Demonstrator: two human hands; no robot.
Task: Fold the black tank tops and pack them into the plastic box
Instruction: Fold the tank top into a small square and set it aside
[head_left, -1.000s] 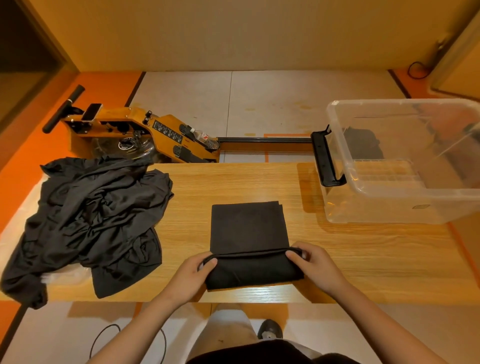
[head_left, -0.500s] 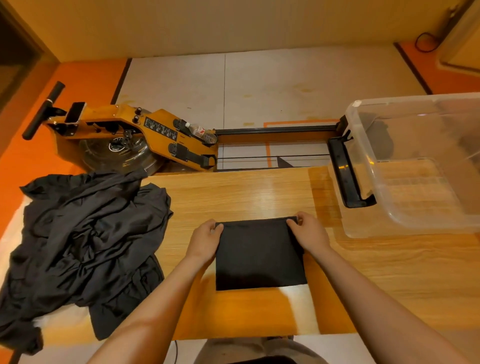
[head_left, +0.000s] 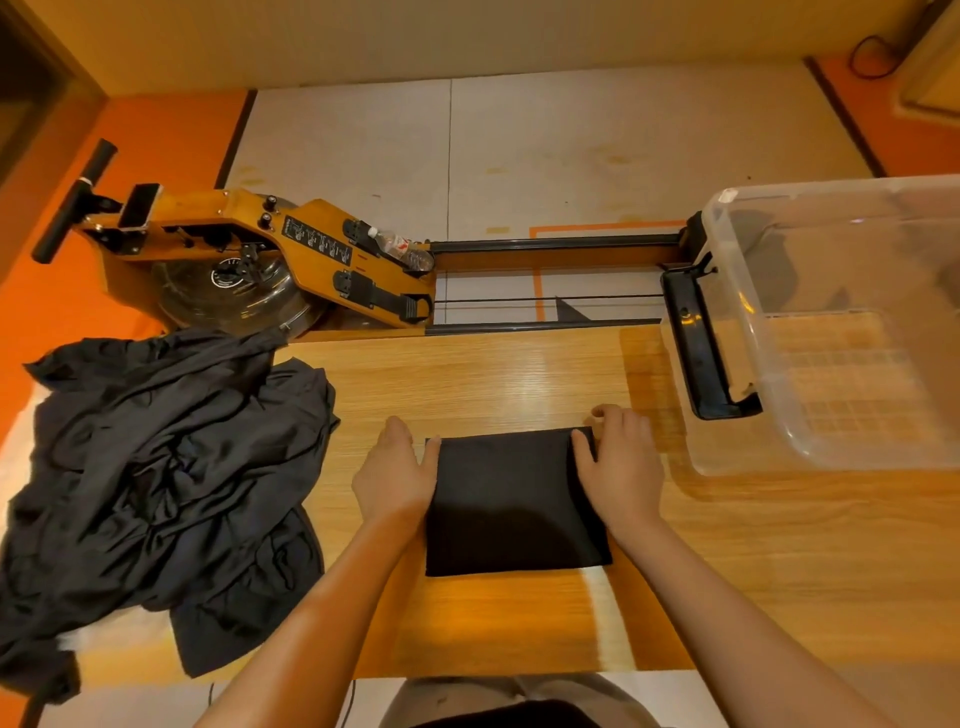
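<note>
- Pressing down on the folded tank top (head_left: 511, 504) are both hands, at the near middle of the counter (head_left: 753, 571). The top is lying flat as a neat dark rectangle, so the folding of this one is looking finished.
- The left hand (head_left: 397, 475) is lying flat along the top's left edge with fingers straight and thumb touching the cloth, gripping nothing.
- The right hand (head_left: 621, 467) is resting along the right edge, thumb lying on the cloth and fingers relaxed on the wood by the far corner. It is looking released rather than clenched.
- Neither hand is lifting the top, so packing it is not yet under way.
- To the left, a rumpled pile of black tops (head_left: 156, 483) is spreading over the counter's left end and hanging off its near edge. Several pieces seem to be waiting there, though the count is not showing.
- Farther right, the plastic box (head_left: 831, 447) is sitting at the counter's far right, near the folded top but apart from it, with no lid on.
- Wood grain is showing through its bottom and no folded top is showing inside. Dark shapes behind its far wall are too vague to name.
- Judging by this, the task is sitting at an early stage: one top folded, none clearly packed, the pile waiting.
- Beyond the counter, a rowing machine (head_left: 291, 260) is lying on the floor (head_left: 571, 156).
</note>
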